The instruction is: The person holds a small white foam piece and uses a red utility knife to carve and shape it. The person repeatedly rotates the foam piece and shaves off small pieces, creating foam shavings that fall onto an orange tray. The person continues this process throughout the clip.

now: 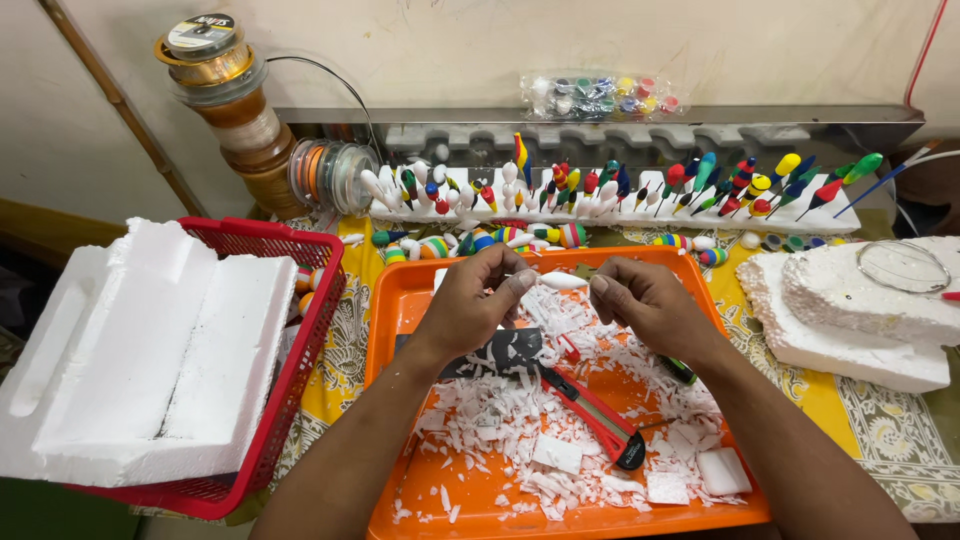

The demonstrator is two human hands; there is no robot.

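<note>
Head view: looks down on a table (880,420) under a yellow patterned cloth, seen from above the hands.
Foam block: a big white slab (140,350) fills the left of the frame, lying across a red basket (300,330).
Orange tray: centre bottom (400,300), strewn with white foam shavings (520,420) and a few small cut foam blocks.
Foam pieces right: rough white chunks (860,320) at the right edge, a clear round lid (903,265) on top.
Float rack: a white strip (600,212) across the upper middle, stuck with many painted fishing floats.
Red cutter: a utility knife (595,415) lies on the tray, slanting down to the right.
Left hand: (470,305) fingertips pinched on the left end of the white float.
Right hand: (650,300) fingertips closed near its right end.
White float: a small tapered foam piece (562,281) held above the tray's upper middle, long axis level, running left to right between both hands.
</note>
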